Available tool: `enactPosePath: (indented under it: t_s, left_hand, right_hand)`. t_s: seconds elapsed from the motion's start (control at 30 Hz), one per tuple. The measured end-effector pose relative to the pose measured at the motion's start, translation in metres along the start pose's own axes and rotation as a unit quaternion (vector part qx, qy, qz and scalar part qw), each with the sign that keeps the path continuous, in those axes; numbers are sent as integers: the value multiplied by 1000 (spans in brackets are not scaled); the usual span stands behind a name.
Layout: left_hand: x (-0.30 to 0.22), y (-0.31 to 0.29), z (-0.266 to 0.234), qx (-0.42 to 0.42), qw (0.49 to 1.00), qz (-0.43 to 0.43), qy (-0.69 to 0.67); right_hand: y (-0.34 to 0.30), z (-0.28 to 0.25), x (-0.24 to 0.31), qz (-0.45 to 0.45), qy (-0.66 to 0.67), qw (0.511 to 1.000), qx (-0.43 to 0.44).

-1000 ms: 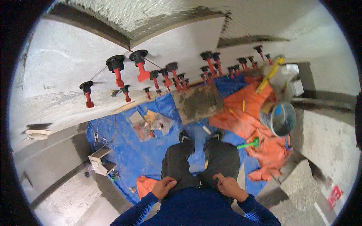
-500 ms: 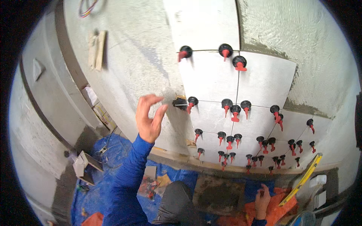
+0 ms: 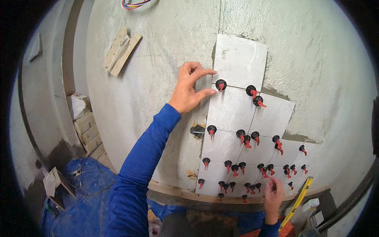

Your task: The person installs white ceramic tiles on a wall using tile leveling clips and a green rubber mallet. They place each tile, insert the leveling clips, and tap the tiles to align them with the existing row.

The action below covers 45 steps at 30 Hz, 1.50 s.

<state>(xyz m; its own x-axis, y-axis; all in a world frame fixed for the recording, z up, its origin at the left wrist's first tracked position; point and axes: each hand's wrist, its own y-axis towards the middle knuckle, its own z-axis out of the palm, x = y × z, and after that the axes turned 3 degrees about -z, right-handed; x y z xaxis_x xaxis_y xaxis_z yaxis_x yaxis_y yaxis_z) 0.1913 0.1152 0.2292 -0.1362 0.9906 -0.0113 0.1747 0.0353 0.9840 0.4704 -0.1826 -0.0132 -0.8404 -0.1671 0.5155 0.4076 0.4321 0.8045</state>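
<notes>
L hand has gone up since the earlier frame: was left of the wall-box hole, now up by the top tile joint. R hand also up a bit; its fingertips now overlap the bottom rows in view, vs over the orange sheet before.

L grip wide: thumb & index well apart, tips just left of a tile-leveling cap, black base w/ red handle. Can't tell if either tip touches it. That cap sits at the L end of the horiz. joint btwn top tile & tile below. Two more caps at the R end of that joint, one above the other.

R grip: fingers bent, can't tell if holding anything; nearest are lower-row caps. Yellow spirit level leans at a slant just R of R hand, near a white plastic container.

Upper L of wall: wood pcs, bundle of colored wires at top edge. Blue tarp on floor, lower L.
</notes>
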Motion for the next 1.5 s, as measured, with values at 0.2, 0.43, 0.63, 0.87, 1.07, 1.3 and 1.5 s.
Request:
enactPosePath:
  t_s: [0.2,0.43,0.63,0.87,1.07,1.3,1.5]
  left_hand:
    - [4,9,4,61,998,1,24]
    - [-3,10,6,73,994,8,83]
    - [-3,19,2,98,986,60,123]
    - [6,28,4,108,981,111,116]
    - [13,30,8,98,983,120,94]
    - [18,29,17,42,983,148,101]
    - [18,31,16,52,979,154,126]
  right_hand:
    - [103,48,136,-201,10,979,13]
    - [200,112,209,-285,-112,951,-47]
    - [216,128,211,-277,-155,948,-19]
    - [215,142,212,-278,-143,949,-52]
    - [212,148,217,-232,-129,961,-76]
    - [209,153,218,-201,-122,969,-76]
    - [209,154,217,-197,-123,969,-82]
